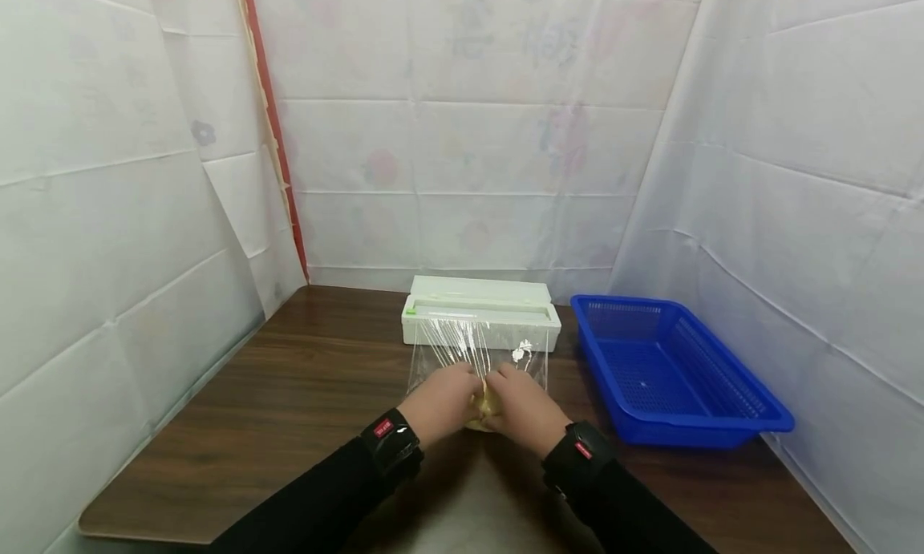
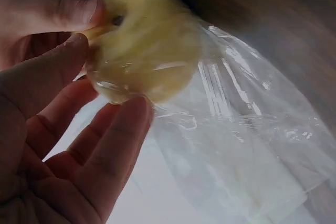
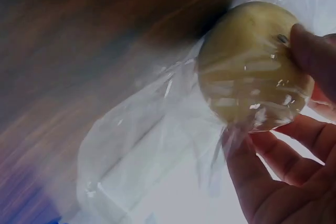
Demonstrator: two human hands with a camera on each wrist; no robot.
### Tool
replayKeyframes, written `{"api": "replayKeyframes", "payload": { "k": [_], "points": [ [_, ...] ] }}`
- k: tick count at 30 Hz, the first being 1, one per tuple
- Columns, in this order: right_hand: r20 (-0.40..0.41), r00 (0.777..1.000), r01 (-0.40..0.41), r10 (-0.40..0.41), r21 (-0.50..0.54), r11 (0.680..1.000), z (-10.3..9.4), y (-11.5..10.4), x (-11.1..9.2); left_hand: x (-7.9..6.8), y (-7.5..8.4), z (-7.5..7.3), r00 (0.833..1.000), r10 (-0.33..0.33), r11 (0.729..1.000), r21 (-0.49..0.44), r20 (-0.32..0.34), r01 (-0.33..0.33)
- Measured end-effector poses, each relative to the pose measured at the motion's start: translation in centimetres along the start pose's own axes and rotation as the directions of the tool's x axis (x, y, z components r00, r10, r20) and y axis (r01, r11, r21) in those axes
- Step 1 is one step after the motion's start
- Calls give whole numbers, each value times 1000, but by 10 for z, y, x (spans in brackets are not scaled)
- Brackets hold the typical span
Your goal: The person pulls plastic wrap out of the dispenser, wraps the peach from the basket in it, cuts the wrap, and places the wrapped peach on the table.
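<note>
A round yellow fruit (image 2: 157, 40) with a small dark spot on it is held between both hands, above the table. Clear cling film (image 1: 530, 365) lies over part of the fruit and stretches, creased, back to a white dispenser box (image 1: 480, 337). My left hand (image 1: 443, 402) grips the fruit from the left, its thumb and fingertips around the edge. From the right, my right hand (image 1: 525, 407) holds the same fruit (image 3: 252, 66), thumb near the dark spot and fingers under the film. In the head view the hands hide most of the fruit.
The dispenser box stands with its white lid (image 1: 480, 288) raised and a small green piece at its left end. To the right sits a blue plastic basket (image 1: 703, 422). Pale sheets (image 1: 462, 145) hang around the dark wooden table (image 1: 253, 410).
</note>
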State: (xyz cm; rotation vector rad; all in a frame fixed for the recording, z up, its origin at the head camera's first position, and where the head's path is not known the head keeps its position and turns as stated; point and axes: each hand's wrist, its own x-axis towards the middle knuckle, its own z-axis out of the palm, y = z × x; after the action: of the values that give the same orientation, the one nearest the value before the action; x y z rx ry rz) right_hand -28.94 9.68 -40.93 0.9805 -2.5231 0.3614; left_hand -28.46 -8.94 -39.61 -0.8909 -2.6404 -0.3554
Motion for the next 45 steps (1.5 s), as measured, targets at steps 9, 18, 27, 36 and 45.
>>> {"api": "replayKeyframes", "payload": {
  "k": [9,18,27,36,45],
  "points": [
    [93,993,-82,75,81,993,0,8,18,17,-15,-1,992,-61,988,-137,110,76],
    [150,984,-123,99,161,979,-2,12,23,22,-22,-2,991,-41,985,-162,128,62],
    [236,963,-179,129,206,962,0,24,36,27,-30,0,988,-78,979,-179,136,102],
    [329,930,-257,165,257,932,2,37,44,35,-41,-1,972,-125,953,-249,201,174],
    [401,894,-309,201,227,923,-1,47,54,51,-55,2,960,-106,948,-266,258,176]
  ]
}}
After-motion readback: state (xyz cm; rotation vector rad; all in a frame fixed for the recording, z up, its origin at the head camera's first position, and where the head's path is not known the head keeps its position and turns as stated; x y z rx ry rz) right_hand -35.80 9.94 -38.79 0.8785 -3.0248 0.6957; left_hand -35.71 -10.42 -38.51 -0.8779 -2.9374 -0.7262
